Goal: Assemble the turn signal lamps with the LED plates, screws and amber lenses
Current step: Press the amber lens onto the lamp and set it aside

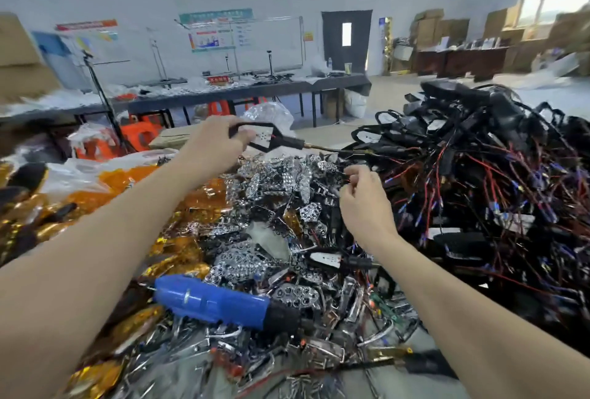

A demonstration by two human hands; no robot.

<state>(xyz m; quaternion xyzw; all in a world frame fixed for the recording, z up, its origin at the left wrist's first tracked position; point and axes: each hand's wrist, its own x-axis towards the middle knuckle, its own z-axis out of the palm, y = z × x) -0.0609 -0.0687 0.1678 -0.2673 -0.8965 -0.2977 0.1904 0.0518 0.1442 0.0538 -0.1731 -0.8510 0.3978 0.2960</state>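
My left hand (213, 146) grips a black turn signal lamp housing (268, 137) with a white LED plate inside, lifted above the pile; its stalk points right and a thin wire trails off to the heap. My right hand (364, 197) pinches thin red and black wires (346, 179) at the edge of the chrome pile. Chrome reflector plates (274, 181) lie heaped in the middle. Amber lenses (134, 188) spread across the left. A blue electric screwdriver (217, 301) lies on the parts near me.
A big tangle of black lamp housings with red and blue wires (479, 181) fills the right side. Another lamp housing (332, 259) lies in the pile below my right hand. Long work tables (223, 92), orange stools and a tripod stand behind.
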